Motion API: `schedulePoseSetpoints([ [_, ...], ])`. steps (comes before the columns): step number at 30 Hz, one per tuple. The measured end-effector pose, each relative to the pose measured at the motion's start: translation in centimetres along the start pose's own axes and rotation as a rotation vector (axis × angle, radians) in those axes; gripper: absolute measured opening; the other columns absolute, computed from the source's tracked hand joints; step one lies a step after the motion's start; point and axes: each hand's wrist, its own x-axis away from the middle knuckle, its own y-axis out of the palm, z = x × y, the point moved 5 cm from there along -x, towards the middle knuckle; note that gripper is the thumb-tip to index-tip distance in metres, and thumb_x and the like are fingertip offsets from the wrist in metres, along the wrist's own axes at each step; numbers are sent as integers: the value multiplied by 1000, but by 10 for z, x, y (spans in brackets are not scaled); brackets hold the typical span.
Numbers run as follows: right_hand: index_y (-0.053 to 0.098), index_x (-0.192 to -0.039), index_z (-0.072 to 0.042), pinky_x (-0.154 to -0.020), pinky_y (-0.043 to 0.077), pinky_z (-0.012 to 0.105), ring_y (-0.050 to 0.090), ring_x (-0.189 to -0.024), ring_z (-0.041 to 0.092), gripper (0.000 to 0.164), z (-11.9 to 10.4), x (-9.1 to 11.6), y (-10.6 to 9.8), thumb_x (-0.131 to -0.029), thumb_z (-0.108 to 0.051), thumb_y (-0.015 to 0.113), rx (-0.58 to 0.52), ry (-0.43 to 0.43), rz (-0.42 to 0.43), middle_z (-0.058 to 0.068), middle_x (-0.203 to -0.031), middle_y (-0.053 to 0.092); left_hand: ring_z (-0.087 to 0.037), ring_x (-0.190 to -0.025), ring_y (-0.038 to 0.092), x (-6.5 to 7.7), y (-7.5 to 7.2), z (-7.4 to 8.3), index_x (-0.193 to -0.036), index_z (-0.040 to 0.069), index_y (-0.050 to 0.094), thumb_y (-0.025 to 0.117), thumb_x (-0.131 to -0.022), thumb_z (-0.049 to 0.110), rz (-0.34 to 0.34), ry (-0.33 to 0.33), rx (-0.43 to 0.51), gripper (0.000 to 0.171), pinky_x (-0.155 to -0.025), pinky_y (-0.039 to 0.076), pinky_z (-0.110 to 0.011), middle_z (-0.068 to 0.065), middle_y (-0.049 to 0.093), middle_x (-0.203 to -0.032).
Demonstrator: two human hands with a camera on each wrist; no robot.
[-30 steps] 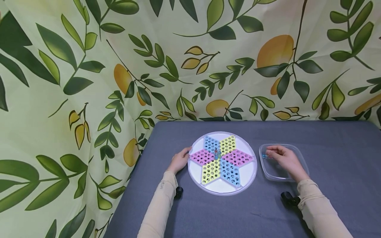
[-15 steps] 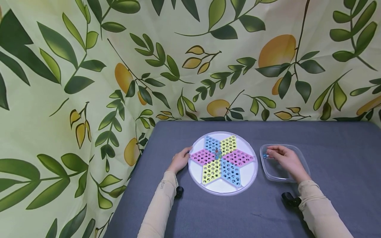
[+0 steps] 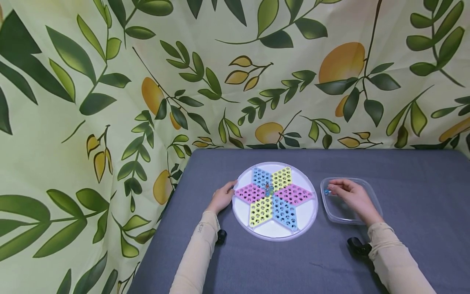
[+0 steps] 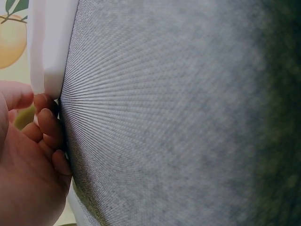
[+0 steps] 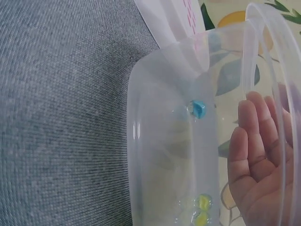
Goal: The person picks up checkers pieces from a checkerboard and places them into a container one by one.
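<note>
A round white Chinese checkers board (image 3: 245, 218) with a blue, yellow and pink star lies on the table. A few marbles (image 3: 269, 190) sit near its middle. My left hand (image 3: 221, 199) grips the board's left rim between thumb and curled fingers; in the left wrist view the rim (image 4: 51, 52) meets the fingertips. My right hand (image 3: 352, 199) reaches into a clear plastic container (image 3: 343, 222), fingers bent near its left side. Inside lie a blue marble (image 5: 198, 109) and yellow marbles (image 5: 203, 202). The right thumb and index tips are hidden, so a marble between them cannot be made out.
A grey cloth (image 3: 279, 265) covers the table. Behind it and to the left hangs a curtain (image 3: 235, 102) with leaves and fruit. Black straps with cameras (image 3: 358, 247) sit under the wrists. The container stands just right of the board.
Both hands stay almost still, the left at the board's rim and the right in the container. The right fingertips shift only slightly; the head view drifts a little.
</note>
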Motion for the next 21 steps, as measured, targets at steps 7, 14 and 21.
schedulePoseSetpoints([
  [7,54,-124,0,-73,49,18,57,-82,-8,50,-6,2,2,-94,-40,51,25,-32,-14,11,-106,65,-26,-135,40,1,0,0,-136,32,48,44,-97,28,1,0,0,39,-108,32,-49,-2,48,-142],
  [14,54,-125,-5,-78,48,29,56,-85,-7,52,-17,5,6,-93,-46,49,60,-26,-22,15,-111,63,-26,-134,41,1,0,1,-136,31,48,43,-97,28,5,6,5,39,-108,32,-49,-3,48,-142],
  [21,55,-124,-7,-78,48,30,56,-90,-3,56,-25,5,19,-90,-51,51,39,-9,-19,5,-108,64,-26,-134,41,3,-1,2,-136,30,48,43,-97,27,0,12,15,39,-108,32,-48,-3,48,-142],
])
